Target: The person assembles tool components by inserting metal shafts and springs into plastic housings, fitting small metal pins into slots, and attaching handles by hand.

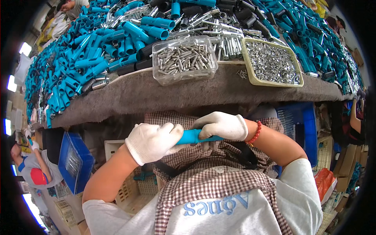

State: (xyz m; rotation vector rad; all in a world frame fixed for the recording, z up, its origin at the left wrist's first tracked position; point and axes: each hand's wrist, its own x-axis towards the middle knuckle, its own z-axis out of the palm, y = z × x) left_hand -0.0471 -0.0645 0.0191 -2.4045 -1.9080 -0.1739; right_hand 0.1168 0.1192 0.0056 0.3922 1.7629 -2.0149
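It looked like a factory workshop: teal tubes [92, 62] lay heaped along a long tabletop [129, 92], with open containers [184, 78] of metal pins [186, 58] and small metal pieces [272, 62] at its edge. Blue crates [310, 131] stood below it, and other people [52, 158] were nearby

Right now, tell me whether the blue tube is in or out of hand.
In hand: the left hand wraps the left part of the blue tube, and the right hand grips farther right.
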